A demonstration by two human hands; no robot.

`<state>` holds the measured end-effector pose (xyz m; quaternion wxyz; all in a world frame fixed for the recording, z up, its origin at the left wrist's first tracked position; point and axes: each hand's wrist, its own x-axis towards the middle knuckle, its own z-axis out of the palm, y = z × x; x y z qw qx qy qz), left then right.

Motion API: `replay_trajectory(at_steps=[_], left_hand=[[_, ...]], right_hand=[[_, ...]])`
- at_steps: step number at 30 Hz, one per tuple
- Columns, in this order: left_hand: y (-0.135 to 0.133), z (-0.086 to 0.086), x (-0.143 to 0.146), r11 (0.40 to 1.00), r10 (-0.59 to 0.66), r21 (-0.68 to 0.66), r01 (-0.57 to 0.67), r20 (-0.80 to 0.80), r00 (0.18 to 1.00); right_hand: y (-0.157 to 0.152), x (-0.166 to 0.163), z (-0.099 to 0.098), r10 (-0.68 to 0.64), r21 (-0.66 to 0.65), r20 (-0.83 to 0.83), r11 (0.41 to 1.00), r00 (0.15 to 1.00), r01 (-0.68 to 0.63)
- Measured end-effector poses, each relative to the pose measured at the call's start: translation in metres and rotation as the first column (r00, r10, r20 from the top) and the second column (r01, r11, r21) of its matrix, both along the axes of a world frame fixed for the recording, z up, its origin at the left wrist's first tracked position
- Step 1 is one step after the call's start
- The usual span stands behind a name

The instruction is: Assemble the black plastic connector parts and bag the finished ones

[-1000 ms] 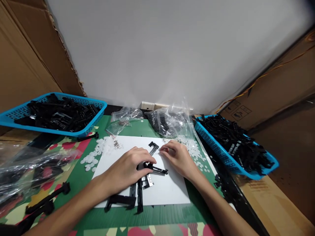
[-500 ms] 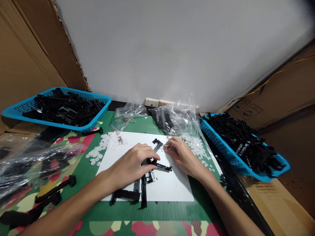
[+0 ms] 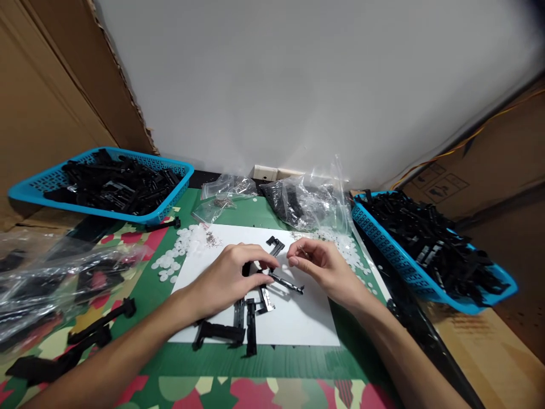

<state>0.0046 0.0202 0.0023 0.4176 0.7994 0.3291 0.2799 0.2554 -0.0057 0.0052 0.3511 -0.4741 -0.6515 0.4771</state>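
Observation:
Over a white sheet [image 3: 313,321], my left hand [image 3: 236,275] grips a narrow black plastic part [image 3: 288,283] between thumb and fingers, its free end pointing right. Just right of it, my right hand [image 3: 326,270] is raised with its fingertips pinched together; something tiny may be in them, too small to name. Another black part [image 3: 276,245] lies beyond, between the hands. Below my left hand rest a bulky black part [image 3: 221,332] and an upright-lying slim one [image 3: 251,329]. A piece with a shiny metal face [image 3: 266,300] is partly hidden beside them.
Blue baskets of black parts stand at left [image 3: 155,216] and right [image 3: 392,270]. White discs [image 3: 170,258] and small metal bits [image 3: 213,240] lie left of the sheet, more discs [image 3: 349,253] at right. Clear bags [image 3: 298,201] sit behind; loose black parts [image 3: 104,322] lie front left.
My right hand has drawn slightly right and turned, its fingertips now lifted away from the sheet. My left hand still holds the black part, shifted only a little. The view has moved slightly.

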Motion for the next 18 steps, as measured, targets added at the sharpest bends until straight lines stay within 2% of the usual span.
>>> replay_trajectory(at_steps=[2,5,9,14,18], left_hand=[[0.000,0.004,-0.001,1.000,-0.013,-0.009,0.013,0.002,1.000],[0.000,0.013,-0.004,0.990,-0.118,-0.080,0.118,0.015,0.993],[0.002,0.025,-0.012,0.953,-0.255,-0.164,0.253,0.011,0.967],[0.010,0.041,-0.027,0.971,-0.218,-0.111,0.213,-0.044,0.975],[0.013,0.049,-0.038,0.942,-0.310,-0.154,0.299,-0.052,0.949]], right_hand=[[0.000,0.001,-0.003,-0.028,0.048,0.127,0.999,0.992,0.022],[-0.002,0.002,-0.003,-0.039,0.130,0.298,0.992,0.954,0.000],[-0.005,-0.004,-0.002,0.045,0.175,0.316,0.979,0.948,-0.105],[-0.006,-0.019,-0.012,-0.017,0.213,0.298,0.976,0.954,-0.049],[-0.004,-0.028,-0.018,-0.026,0.233,0.327,0.971,0.945,-0.054]])
